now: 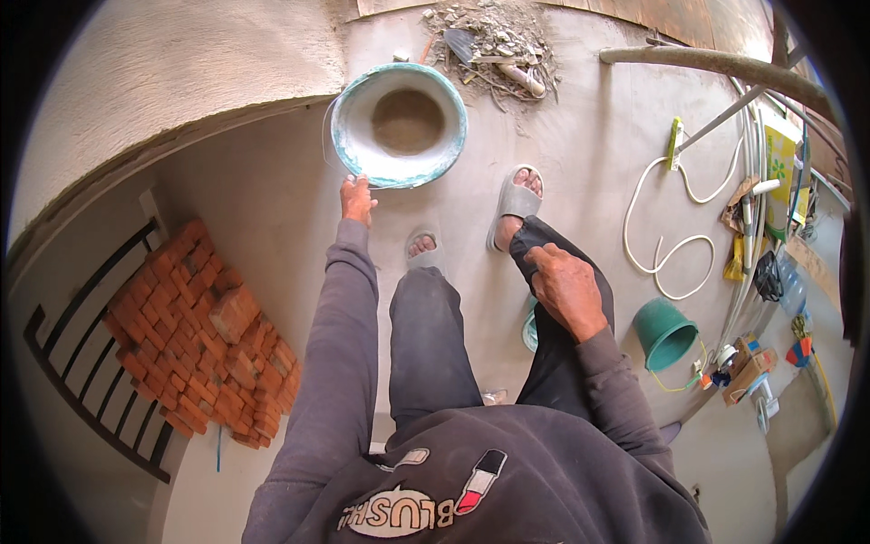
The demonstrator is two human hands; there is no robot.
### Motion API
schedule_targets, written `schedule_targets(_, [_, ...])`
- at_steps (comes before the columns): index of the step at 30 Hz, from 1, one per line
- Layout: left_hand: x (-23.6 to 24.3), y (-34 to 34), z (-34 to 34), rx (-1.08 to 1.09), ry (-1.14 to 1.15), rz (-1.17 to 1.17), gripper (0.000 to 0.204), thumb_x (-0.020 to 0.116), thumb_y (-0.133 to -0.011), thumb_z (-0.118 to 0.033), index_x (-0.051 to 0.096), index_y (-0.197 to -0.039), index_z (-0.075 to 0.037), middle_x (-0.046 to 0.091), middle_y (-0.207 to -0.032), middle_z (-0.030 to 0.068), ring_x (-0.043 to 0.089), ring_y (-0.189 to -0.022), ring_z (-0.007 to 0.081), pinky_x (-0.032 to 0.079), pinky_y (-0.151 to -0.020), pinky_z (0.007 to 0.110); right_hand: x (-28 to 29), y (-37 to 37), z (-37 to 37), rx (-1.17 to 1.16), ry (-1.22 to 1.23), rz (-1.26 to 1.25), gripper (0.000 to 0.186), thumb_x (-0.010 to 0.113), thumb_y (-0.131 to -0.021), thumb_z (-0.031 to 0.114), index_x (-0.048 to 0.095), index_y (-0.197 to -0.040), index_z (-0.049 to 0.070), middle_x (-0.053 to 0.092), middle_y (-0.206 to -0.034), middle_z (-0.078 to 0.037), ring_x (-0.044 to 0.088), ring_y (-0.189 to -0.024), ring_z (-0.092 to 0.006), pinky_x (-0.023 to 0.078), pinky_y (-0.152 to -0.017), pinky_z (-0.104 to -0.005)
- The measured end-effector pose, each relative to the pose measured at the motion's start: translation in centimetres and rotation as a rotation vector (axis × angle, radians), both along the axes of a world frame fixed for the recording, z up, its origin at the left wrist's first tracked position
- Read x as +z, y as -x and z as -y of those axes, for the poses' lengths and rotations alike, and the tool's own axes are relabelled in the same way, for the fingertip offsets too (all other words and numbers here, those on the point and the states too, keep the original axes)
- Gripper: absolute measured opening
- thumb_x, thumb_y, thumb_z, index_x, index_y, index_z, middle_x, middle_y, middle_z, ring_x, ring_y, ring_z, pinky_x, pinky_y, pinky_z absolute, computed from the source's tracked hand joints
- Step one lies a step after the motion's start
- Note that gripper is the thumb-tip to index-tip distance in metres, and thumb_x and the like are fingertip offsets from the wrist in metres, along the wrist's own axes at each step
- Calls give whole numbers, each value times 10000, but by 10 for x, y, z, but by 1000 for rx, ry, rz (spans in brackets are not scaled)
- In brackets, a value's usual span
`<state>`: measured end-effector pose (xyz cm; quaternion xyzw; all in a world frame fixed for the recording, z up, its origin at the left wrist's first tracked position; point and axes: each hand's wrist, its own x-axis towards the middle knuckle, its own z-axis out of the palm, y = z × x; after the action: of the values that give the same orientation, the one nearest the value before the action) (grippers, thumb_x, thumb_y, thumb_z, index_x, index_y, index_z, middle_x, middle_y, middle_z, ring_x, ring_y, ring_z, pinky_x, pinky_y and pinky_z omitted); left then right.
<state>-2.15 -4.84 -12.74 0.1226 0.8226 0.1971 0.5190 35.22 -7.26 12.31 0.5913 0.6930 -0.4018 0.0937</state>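
A white bucket (347, 127) with a turquoise-smeared rim, cloudy brown liquid inside, stands upper centre. My left hand (357, 199) is closed at its near rim, where a thin wire handle shows. My right hand (566, 290) lies over my dark right trouser leg (535, 231) near the knee, fingers curled; what they hold, if anything, is hidden. My feet are in grey slides (517, 199), right foot ahead of left. A green bucket (651, 331) lies tipped to the right of my right leg.
Stacked red bricks (181, 322) by black railings (82, 354) on the left. A rubble pile (494, 50) with a blade behind the white bucket. Metal poles (707, 63), a loose white hose (671, 290) and assorted bags and boxes (752, 372) along the right. A plaster ledge (181, 72) upper left.
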Motion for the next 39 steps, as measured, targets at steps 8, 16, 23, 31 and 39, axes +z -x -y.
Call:
schedule_targets(8, [-8,5,-9,257,-137,317,335,511,-1006,-160,462,-1308,-25,580,-1223,155,651,-971,264,567,-872,500,-4,-7,-12,-102,10,-47,194,597,-798,53,613,-991,70,616,-863,-129,646,-844,-329,506,-739,-454])
schedule_targets(16, [54,-47,-29,237,-409,152,233,582,-919,-35,454,-1105,24,616,-973,143,669,-782,222,643,-636,391,-7,-10,-9,-144,49,-66,191,595,-818,86,612,-1007,70,632,-897,-139,643,-846,-354,502,-753,-466])
schedule_targets(23, [71,-54,-26,181,-418,121,199,632,-903,-34,438,-921,4,599,-889,139,650,-671,196,639,-519,322,-7,-13,-7,-174,54,-86,175,593,-824,97,601,-996,67,632,-897,-143,640,-851,-363,497,-748,-473])
schedule_targets(31, [62,-79,-50,144,-512,37,272,690,-879,-42,421,-858,1,577,-848,133,647,-642,195,632,-465,327,-7,-19,-10,-222,83,-105,186,590,-823,95,603,-1006,65,630,-896,-143,638,-864,-363,497,-755,-472])
schedule_targets(39, [62,-99,-78,71,-516,-22,255,688,-880,-24,439,-825,-25,574,-791,102,643,-590,182,619,-441,311,-10,-26,-14,-228,60,-118,227,595,-821,101,617,-1044,62,640,-920,-146,643,-873,-363,503,-759,-468])
